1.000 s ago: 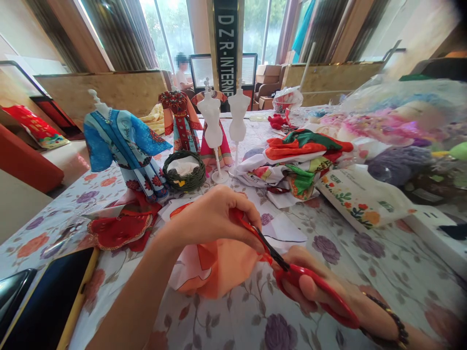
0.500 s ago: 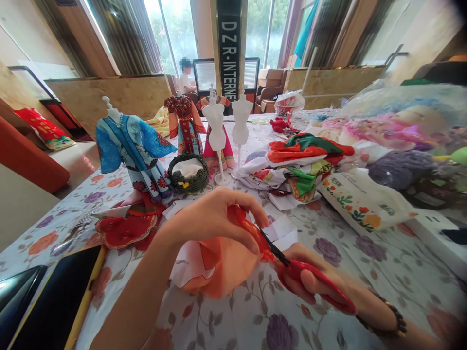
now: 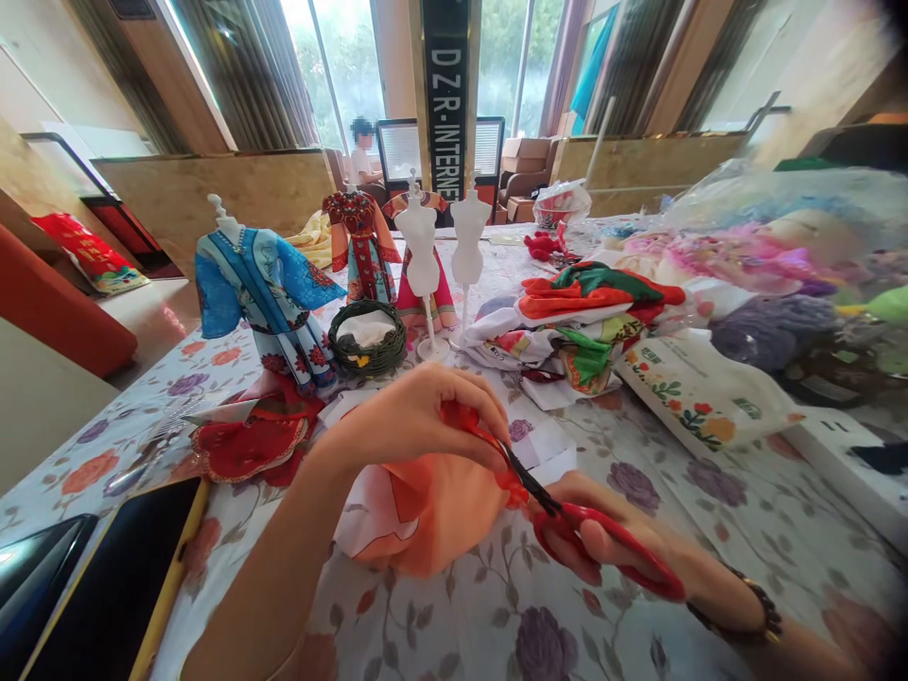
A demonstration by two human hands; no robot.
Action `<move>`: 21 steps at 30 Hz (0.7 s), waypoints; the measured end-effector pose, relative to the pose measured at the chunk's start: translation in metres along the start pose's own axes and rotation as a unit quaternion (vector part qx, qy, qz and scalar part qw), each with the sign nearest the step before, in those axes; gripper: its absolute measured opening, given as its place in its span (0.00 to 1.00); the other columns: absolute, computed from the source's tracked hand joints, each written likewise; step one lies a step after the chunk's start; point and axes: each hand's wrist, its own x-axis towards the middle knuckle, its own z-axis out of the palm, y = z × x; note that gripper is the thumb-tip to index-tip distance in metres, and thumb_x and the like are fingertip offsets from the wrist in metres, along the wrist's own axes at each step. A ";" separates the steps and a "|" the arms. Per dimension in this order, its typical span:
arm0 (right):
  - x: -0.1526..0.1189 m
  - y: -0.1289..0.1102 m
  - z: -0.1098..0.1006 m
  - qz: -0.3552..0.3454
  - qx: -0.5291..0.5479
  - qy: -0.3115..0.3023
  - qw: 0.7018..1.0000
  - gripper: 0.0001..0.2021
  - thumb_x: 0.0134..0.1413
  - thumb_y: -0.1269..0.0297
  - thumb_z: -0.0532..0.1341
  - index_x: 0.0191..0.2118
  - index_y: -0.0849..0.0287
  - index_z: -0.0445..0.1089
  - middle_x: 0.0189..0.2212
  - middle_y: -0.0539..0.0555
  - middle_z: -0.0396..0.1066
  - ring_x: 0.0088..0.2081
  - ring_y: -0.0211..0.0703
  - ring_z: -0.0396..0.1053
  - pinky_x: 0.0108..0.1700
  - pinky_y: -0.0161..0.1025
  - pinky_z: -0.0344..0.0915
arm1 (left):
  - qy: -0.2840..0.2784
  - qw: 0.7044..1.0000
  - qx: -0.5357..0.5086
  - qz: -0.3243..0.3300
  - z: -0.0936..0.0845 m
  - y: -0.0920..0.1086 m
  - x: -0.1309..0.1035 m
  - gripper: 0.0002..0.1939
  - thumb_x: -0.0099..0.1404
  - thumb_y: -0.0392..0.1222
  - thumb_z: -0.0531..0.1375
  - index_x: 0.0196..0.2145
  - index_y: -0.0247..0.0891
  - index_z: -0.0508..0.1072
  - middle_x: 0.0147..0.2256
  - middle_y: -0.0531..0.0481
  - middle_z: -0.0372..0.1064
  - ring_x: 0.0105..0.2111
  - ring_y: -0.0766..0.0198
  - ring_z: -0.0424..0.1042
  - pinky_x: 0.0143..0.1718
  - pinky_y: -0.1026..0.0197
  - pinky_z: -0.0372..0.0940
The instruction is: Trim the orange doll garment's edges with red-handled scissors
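Note:
Above the middle of the table, my left hand pinches an orange and red piece of fabric between thumb and fingers. Its plain orange part hangs down below the palm, with a white edge at the left. From the right, my right hand grips red-handled scissors. Their dark blades lie against the fabric's red patterned edge, close to my left fingertips. My left fingers hide part of that edge, so I cannot tell how deep the blades sit in it.
Behind my hands stand a blue robe on a small mannequin, a dark woven basket and bare white mannequins. Red cloth and a yellow-edged phone lie left. Right are piled fabrics and a tissue pack.
The fingers of my left hand have closed down onto the fabric's red edge. My right hand and the scissors have shifted slightly to the left.

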 end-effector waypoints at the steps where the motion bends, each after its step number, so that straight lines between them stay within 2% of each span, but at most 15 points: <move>1: 0.001 -0.003 0.001 -0.004 -0.004 -0.003 1.000 0.27 0.52 0.35 0.54 0.25 0.58 0.59 0.17 0.45 0.56 0.20 0.34 0.52 0.24 0.35 0.51 | -0.002 1.000 0.002 0.001 0.000 0.000 0.000 0.04 0.54 0.35 0.67 0.30 0.32 0.78 0.33 0.50 0.72 0.32 0.70 0.68 0.34 0.67 0.63; 7: 0.003 -0.018 0.005 -0.004 -0.020 0.004 1.000 0.30 0.50 0.32 0.53 0.22 0.59 0.58 0.17 0.46 0.57 0.20 0.34 0.52 0.23 0.34 0.50 | -0.003 1.000 -0.003 -0.012 0.003 0.002 0.002 0.05 0.53 0.36 0.68 0.29 0.33 0.78 0.33 0.50 0.72 0.32 0.69 0.68 0.34 0.67 0.64; 13: 0.003 -0.015 0.004 0.010 -0.026 0.000 1.000 0.30 0.49 0.31 0.52 0.23 0.59 0.59 0.17 0.46 0.58 0.19 0.34 0.54 0.21 0.34 0.50 | 0.001 1.000 -0.016 -0.011 0.004 0.001 0.003 0.05 0.53 0.37 0.68 0.29 0.34 0.77 0.32 0.50 0.72 0.31 0.69 0.69 0.34 0.67 0.65; 19: -0.005 -0.008 0.003 0.036 -0.016 0.028 0.999 0.28 0.51 0.33 0.52 0.32 0.59 0.61 0.18 0.45 0.58 0.19 0.34 0.56 0.25 0.36 0.57 | 0.000 1.000 -0.008 -0.026 0.004 0.002 0.003 0.05 0.52 0.37 0.68 0.27 0.33 0.77 0.32 0.51 0.71 0.31 0.70 0.68 0.33 0.67 0.64; 21: -0.007 -0.009 0.004 0.047 -0.013 0.032 0.998 0.29 0.49 0.32 0.54 0.32 0.58 0.61 0.19 0.45 0.58 0.19 0.34 0.55 0.25 0.36 0.57 | -0.001 1.000 -0.007 -0.028 0.004 0.003 0.003 0.06 0.52 0.37 0.68 0.27 0.33 0.77 0.32 0.51 0.71 0.30 0.70 0.68 0.33 0.68 0.64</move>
